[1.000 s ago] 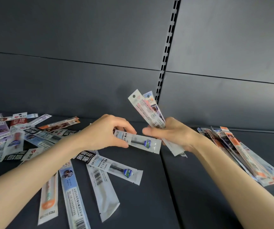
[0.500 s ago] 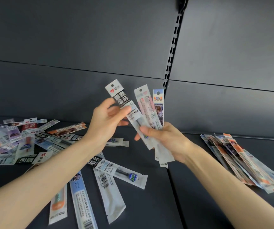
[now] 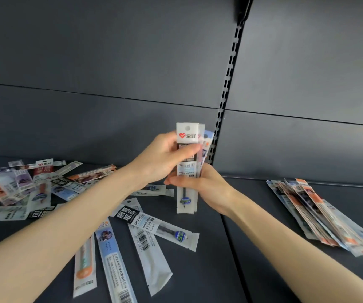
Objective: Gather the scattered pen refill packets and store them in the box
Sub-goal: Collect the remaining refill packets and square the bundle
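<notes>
An upright bundle of pen refill packets (image 3: pixel 187 171) is held in mid-air above the dark shelf. My right hand (image 3: pixel 204 189) grips the bundle around its lower middle. My left hand (image 3: pixel 165 158) pinches the front packet near its white header, thumb across the black label. Several loose refill packets (image 3: pixel 154 228) lie flat on the shelf below my hands. A larger scatter of packets (image 3: pixel 29 186) covers the far left. No box is in view.
A fanned stack of packets (image 3: pixel 320 215) lies on the shelf at the right. The shelf (image 3: pixel 209 270) has a seam running front to back between two panels. A slotted upright (image 3: pixel 226 95) divides the dark back wall.
My left hand brought the black-labelled packet against the ones in my right hand. The fanned packets are now squared into one upright bundle.
</notes>
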Available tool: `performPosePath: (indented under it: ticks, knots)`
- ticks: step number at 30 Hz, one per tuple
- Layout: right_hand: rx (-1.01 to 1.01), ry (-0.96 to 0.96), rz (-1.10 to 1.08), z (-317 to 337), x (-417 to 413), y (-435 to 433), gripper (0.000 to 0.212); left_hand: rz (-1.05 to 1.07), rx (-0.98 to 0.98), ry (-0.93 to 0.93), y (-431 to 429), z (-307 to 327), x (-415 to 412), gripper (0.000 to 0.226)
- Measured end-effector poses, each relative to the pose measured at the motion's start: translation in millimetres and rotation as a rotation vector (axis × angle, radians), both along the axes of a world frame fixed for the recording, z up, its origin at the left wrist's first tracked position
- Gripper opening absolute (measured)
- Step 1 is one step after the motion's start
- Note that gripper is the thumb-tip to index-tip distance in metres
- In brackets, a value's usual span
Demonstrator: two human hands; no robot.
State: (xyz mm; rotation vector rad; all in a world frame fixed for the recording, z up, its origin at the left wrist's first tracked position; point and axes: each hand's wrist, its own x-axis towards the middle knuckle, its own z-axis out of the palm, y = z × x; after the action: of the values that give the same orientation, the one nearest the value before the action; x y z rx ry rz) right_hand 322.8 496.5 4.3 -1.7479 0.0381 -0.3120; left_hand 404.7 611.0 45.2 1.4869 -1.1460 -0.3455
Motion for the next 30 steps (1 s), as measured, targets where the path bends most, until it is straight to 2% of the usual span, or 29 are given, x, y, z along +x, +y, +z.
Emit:
performPosePath:
  ticks: [3, 6, 10, 13, 15, 25, 27, 30]
  knots:
    - [0.031, 0.001, -0.025, -6.7, 0.8, 0.2, 0.009, -0.02, 0.092, -0.053, 0.3, -5.8, 0.1, 0.021]
    - [0.045, -0.023, -0.037, -7.3, 1.4, 0.4, 0.012, -0.001, 0.092, -0.085, 7.9, -5.3, 8.4, 0.026]
    - [0.108, -0.007, -0.03, -3.6, 5.9, 7.6, 0.021, 0.193, 0.164, -0.196, 41.3, -14.5, 35.3, 0.021]
    - [0.09, 0.002, 0.022, -0.5, 20.1, 19.9, 0.025, 0.302, 0.201, -0.15, 76.1, -26.9, 53.0, 0.012]
    - [0.078, 0.001, 0.031, 3.2, 30.7, 29.9, 0.025, 0.322, 0.229, -0.139, 93.8, -32.0, 59.0, 0.012]
    - [0.079, -0.003, 0.018, 4.7, 92.1, 95.2, 0.02, 0.358, 0.482, -0.358, 175.8, -52.8, 122.1, 0.012]
    - [0.064, -0.008, -0.018, 2.7, 104.7, 107.8, 0.022, 0.326, 0.558, -0.437, 191.2, -53.8, 138.9, 0.023]
    - [0.018, -0.003, -0.096, 2.3, 121.4, 125.5, 0.028, 0.203, 0.68, -0.602, 208.0, -51.4, 165.5, 0.08]
